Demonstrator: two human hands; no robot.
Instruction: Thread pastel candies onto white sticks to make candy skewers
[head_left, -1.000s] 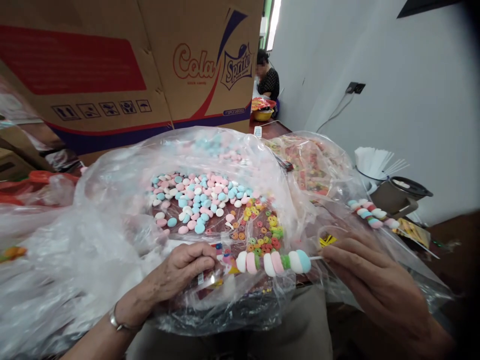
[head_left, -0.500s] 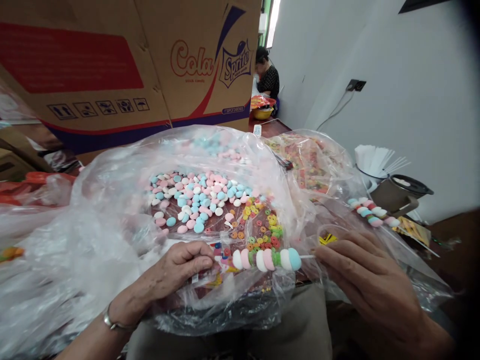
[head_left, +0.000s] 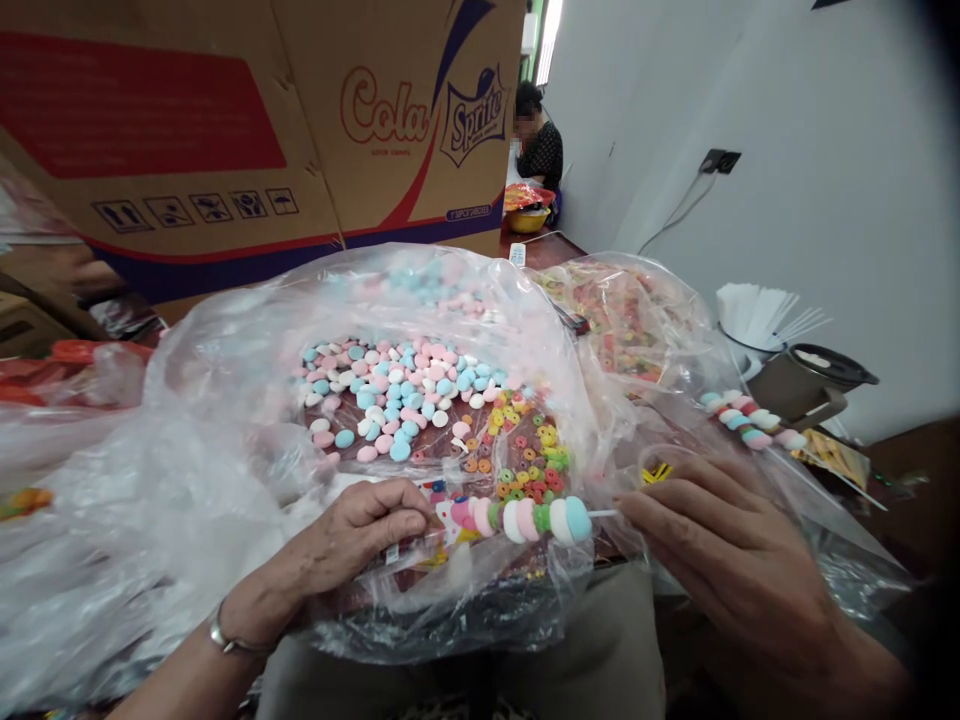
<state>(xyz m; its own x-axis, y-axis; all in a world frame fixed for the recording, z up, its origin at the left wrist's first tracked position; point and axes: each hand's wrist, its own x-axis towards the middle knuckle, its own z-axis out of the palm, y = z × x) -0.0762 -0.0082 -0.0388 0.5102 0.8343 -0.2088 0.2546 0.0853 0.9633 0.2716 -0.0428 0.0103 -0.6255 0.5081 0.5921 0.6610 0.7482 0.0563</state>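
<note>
Now marshmallow skewer (head_left: pixel 527 520) lies closer to left hand (head_left: pixel 367 535) than a second ago, tip apparently inside printed wrapper (head_left: pixel 452 520) pinched there; right hand (head_left: pixel 731 560) pinches bare stick (head_left: pixel 604 514); insertion looks partial.

Marshmallow skewer (head_left: pixel 529 520) has travelled leftward, closer to the left hand (head_left: pixel 367 530). Right hand (head_left: pixel 724 550), pinching the white stick (head_left: pixel 602 513), shifted along with it. Skewer's left end, bare a second ago, now overlapped by printed plastic wrapper (head_left: pixel 452 518).
</note>
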